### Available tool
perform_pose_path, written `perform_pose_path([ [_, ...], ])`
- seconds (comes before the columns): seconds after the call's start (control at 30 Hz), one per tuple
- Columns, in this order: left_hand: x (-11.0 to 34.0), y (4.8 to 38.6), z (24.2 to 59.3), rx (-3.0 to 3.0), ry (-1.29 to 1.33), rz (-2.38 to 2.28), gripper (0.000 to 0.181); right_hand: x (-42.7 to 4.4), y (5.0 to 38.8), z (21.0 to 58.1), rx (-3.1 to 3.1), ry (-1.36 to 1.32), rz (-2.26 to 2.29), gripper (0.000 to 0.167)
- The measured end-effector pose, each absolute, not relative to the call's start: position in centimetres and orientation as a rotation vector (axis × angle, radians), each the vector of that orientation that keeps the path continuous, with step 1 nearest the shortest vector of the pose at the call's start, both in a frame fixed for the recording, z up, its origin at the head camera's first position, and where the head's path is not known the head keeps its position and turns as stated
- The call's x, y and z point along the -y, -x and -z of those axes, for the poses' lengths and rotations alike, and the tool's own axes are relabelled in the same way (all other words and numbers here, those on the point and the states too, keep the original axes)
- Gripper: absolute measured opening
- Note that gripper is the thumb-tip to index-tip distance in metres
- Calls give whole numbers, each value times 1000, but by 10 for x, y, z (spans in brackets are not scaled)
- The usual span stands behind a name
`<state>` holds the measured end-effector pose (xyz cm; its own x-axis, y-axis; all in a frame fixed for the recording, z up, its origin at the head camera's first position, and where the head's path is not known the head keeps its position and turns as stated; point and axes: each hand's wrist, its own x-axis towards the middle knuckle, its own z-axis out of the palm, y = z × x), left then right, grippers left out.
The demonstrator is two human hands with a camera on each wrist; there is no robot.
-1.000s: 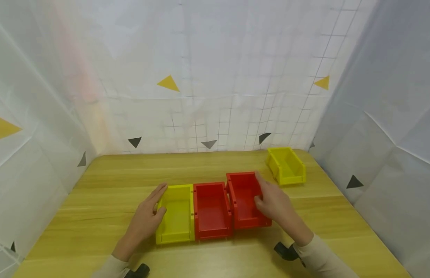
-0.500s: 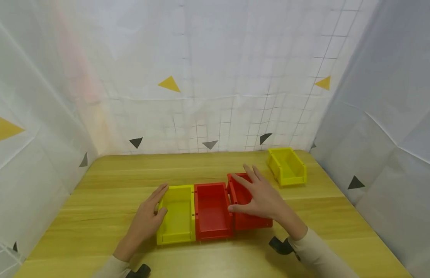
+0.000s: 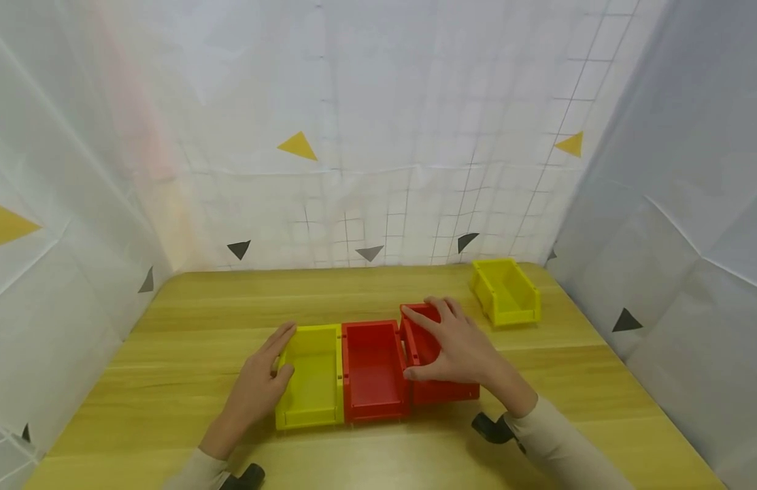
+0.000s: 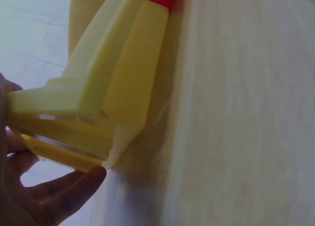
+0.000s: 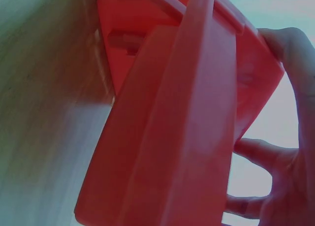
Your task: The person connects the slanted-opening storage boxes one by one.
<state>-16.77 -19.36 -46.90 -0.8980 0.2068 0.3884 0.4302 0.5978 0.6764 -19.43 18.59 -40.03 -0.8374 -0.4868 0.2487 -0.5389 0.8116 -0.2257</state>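
In the head view, a yellow bin [image 3: 311,381], a middle red bin [image 3: 373,371] and a right red bin [image 3: 422,344] stand side by side. The right red bin sits slightly farther back, at a small angle. My left hand [image 3: 254,388] grips the yellow bin's left wall, thumb over the rim; the left wrist view shows fingers [image 4: 74,191] along its outside. My right hand [image 3: 460,350] reaches across the right red bin, its thumb at the left wall and fingers toward the back rim. That hand hides much of the bin's inside.
Another yellow bin [image 3: 505,292] stands apart at the back right of the wooden table [image 3: 231,299]. White sheeting [image 3: 378,136] with triangles closes off the back and both sides. A black wrist mount [image 3: 493,429] hangs below the right sleeve.
My right hand has left the right wall of the right red bin, spread over it, and lowered onto its left and back rims. The left hand and the bins look unmoved.
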Motion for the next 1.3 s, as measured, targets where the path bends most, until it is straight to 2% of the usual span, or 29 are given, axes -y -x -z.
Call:
perform_pose_path([
  [1.3,194,167,470,2584,508,1208,70,-182,195,400,2870,-805,-420,101],
])
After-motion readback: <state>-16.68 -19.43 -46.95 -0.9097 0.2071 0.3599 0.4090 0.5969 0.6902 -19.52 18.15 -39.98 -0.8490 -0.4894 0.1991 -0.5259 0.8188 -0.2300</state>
